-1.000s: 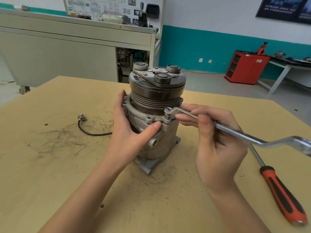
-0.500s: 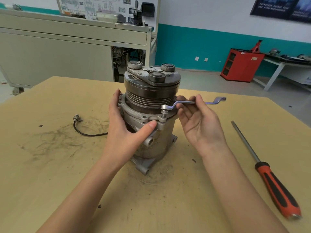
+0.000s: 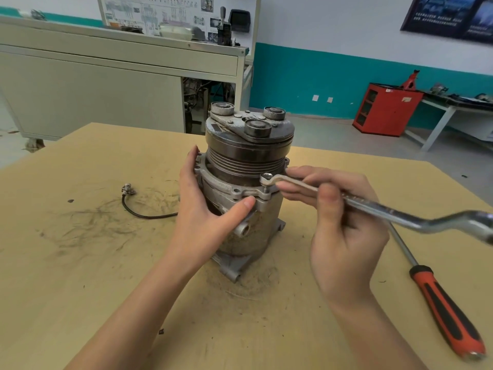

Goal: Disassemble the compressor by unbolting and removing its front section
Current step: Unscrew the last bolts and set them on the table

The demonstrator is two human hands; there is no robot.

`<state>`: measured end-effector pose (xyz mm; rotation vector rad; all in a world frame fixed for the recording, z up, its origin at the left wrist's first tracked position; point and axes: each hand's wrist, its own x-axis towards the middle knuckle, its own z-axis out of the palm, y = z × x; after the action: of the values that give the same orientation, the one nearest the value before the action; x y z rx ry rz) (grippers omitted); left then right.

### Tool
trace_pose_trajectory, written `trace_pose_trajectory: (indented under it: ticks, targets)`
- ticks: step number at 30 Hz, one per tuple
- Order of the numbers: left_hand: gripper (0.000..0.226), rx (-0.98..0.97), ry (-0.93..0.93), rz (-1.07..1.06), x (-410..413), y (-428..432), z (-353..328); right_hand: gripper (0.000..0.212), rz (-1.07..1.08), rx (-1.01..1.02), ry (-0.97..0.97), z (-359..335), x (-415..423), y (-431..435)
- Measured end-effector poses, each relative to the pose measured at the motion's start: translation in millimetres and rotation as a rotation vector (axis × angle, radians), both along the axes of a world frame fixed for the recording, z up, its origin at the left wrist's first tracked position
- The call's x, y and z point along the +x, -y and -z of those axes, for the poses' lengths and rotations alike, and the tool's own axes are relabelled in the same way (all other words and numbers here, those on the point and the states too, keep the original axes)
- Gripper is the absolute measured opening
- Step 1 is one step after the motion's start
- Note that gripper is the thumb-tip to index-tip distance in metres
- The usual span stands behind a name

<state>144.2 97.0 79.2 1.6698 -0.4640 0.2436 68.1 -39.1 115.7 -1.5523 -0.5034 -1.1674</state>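
Filling the lower frame, the wooden table [image 3: 80,289] carries the compressor [image 3: 250,156] upright at centre. The left hand [image 3: 202,217] curls round its flange from the left. The right hand [image 3: 344,236], centre right, pinches the offset wrench [image 3: 373,207], whose ring end sits on a flange bolt [image 3: 266,188].

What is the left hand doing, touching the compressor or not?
Touching. The head view shows the left hand wrapped round the compressor, palm against its side and thumb pressed on the flange.
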Motion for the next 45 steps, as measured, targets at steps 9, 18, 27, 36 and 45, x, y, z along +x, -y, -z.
trace_pose_trajectory:
  ticks: [9,18,27,36,45]
  targets:
    - [0.112,-0.014,-0.001,-0.002,0,1,0,0.025,0.193,-0.065,0.018,7,-2,-5]
    - [0.112,-0.018,0.011,-0.007,-1,2,0,0.02,-0.028,0.002,-0.002,3,10,8]
    - [0.111,-0.009,0.014,-0.006,-1,1,-1,0.034,-0.536,0.644,-0.487,-12,37,35]
    - [0.112,0.001,0.003,-0.003,0,0,-1,0.02,0.054,0.018,0.001,-19,8,17]
    - [0.113,-0.002,-0.004,0.0,-1,0,-1,0.044,0.28,-0.432,0.136,-6,-1,5]
